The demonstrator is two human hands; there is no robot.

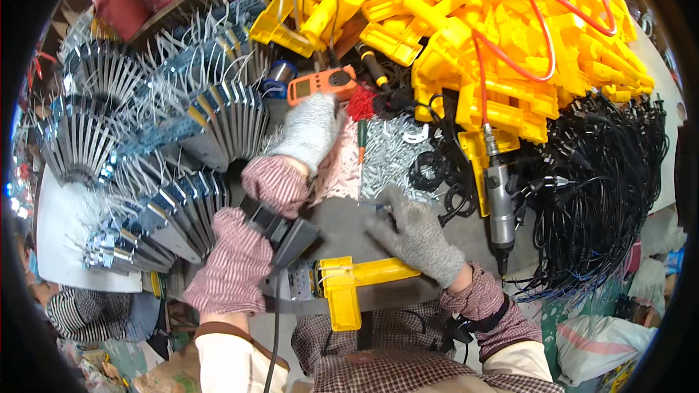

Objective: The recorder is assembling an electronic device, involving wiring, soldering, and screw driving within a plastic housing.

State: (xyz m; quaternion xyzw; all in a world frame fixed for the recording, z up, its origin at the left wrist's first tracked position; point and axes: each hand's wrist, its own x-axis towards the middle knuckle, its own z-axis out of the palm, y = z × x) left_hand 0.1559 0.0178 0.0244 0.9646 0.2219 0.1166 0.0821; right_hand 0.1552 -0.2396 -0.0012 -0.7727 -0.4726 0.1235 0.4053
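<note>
My left hand [313, 131], in a light grey glove, reaches over the pale pink small pieces [338, 164], just below an orange handheld meter [320, 85]. Its fingertips are partly hidden, so I cannot tell whether it grips anything. My right hand [421, 236], in a darker grey glove, is low over the table at the near edge of a heap of silver screws [397, 153]. Its thumb and forefinger are apart, with nothing visible between them. Nearer to me lies a yellow plastic housing [342, 302], open side up, with a metal plate [297, 282] at its left.
Metal-finned parts with white wires [226, 120] are stacked at left. Yellow housings [495, 44] pile up at the back right. A grey power screwdriver [499, 207] hangs on a red coiled hose right of my hand. Black cables [597, 189] heap at far right.
</note>
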